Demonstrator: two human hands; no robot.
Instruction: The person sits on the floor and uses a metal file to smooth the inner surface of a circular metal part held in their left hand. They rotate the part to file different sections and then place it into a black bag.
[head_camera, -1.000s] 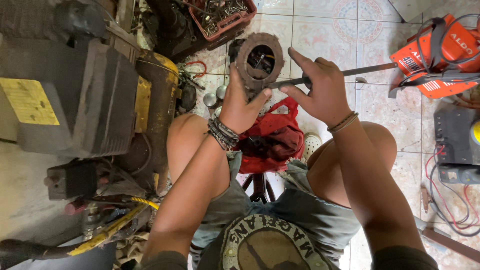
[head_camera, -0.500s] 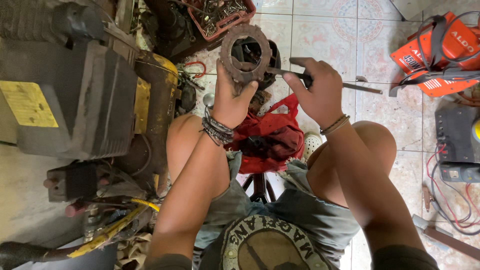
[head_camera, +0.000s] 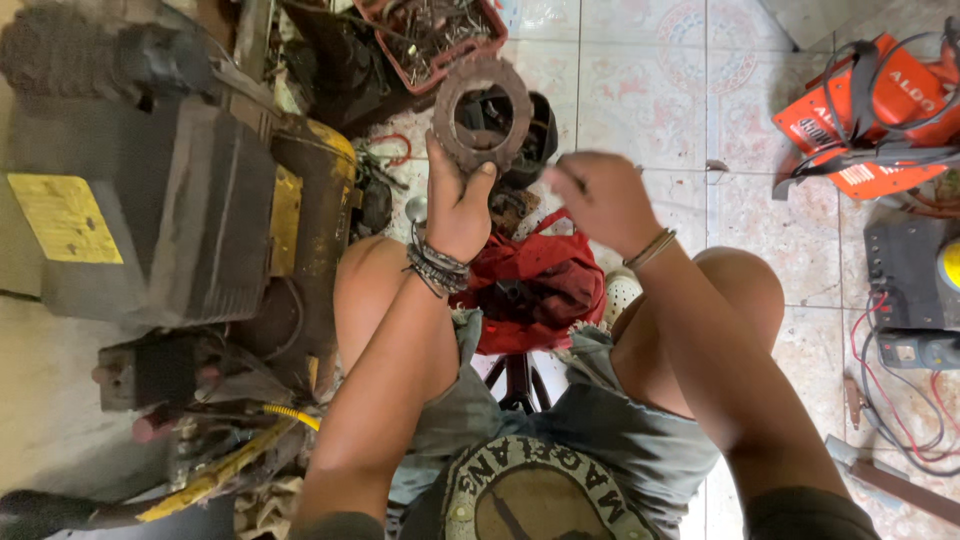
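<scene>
Change since the earlier frames: the ring has been lifted higher toward the far edge of the floor; the right hand has drawn back from it, and the long rod it gripped is no longer clearly visible.

Left of the floor: large dark machine with a yellow label, a yellow-painted body beside it, and yellow hose at the near left corner.

Far edge, left of centre: red tray of small metal parts.

Centre: left hand, thumb and fingers clamped on the lower rim of the ring, a rusty brown toothed disc with a wide open middle, held upright in the air above a dark round part on the floor. Wrist bent back, palm facing away, forearm rising from the left knee; bead bracelets at the wrist.

Centre, lower: red cloth bag between the knees.

Right of centre: right hand, blurred with motion, just beside the ring but apart from it, fingers curled; whether it grips anything cannot be told. Elbow high, forearm running down over the right knee.

Right edge: orange machine with straps and cable; grey box with red wires.

Step in hand, as judged: inspection or cleaning of the ring. The next move probably calls for the right hand to return to the rim while the left keeps it steady.
</scene>
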